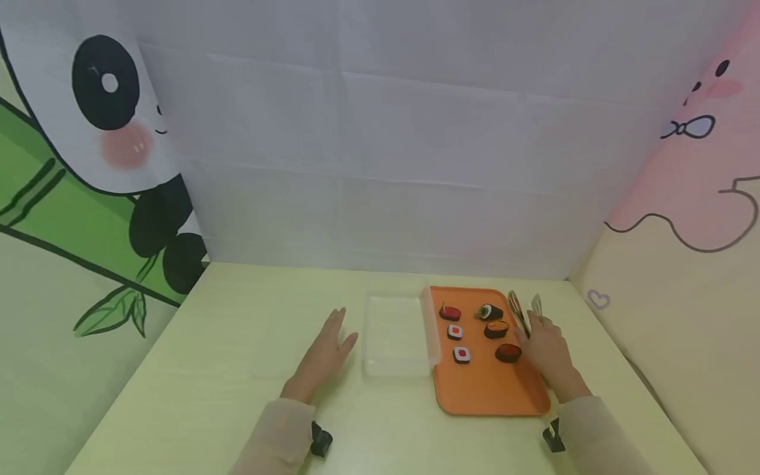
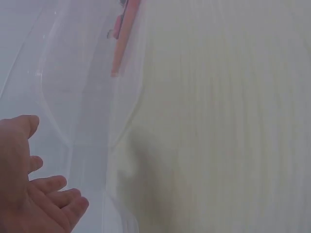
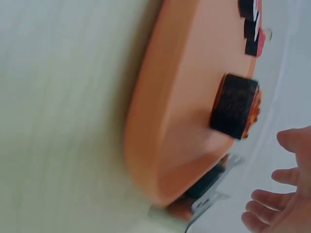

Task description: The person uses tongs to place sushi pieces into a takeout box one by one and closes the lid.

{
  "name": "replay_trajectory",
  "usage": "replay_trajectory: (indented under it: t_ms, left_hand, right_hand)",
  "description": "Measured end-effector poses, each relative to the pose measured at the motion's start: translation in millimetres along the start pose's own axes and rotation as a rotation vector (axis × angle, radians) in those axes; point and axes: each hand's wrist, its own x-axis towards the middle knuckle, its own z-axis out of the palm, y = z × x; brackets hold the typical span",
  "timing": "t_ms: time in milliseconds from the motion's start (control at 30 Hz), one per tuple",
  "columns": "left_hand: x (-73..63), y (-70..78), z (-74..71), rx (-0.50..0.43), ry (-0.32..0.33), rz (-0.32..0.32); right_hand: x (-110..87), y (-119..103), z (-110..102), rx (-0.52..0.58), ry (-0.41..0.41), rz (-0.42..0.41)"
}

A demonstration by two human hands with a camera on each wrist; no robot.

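My left hand [image 1: 323, 353] hovers with straight fingers just left of a clear plastic box [image 1: 394, 336]. In the left wrist view its fingers spread beside the box's transparent wall [image 2: 90, 160]. An orange tray [image 1: 483, 392] stands against the box's right side, bearing several pieces of toy sushi. My right hand [image 1: 547, 349] is over the tray's right edge, its fingers extended and empty. Nearest to it are a dark red-topped gunkan [image 1: 508, 353] and a pair of metal tongs [image 1: 518, 311], partly hidden by the hand in the head view.
Also on the tray are an orange-topped gunkan [image 1: 496, 329], a hand roll [image 1: 489, 312], a red nigiri [image 1: 450, 313] and two small rolls [image 1: 461, 355]. A faint transparent lid [image 1: 279, 359] lies left of my left hand. A white sheet [image 1: 380, 218] closes off the table's back.
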Motion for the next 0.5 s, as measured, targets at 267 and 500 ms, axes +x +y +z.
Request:
replay_trajectory:
  t_ms: [267, 500]
  left_hand:
    - [-6.2, 13.0, 11.3, -0.305, -0.018, -0.052]
    - [-9.9, 19.1, 20.6, -0.358, -0.015, -0.072]
  right_hand:
    - [-5.5, 26.0, -3.8, -0.006, -0.089, 0.099]
    - [-4.7, 33.2, -4.3, 0.003, -0.209, 0.145]
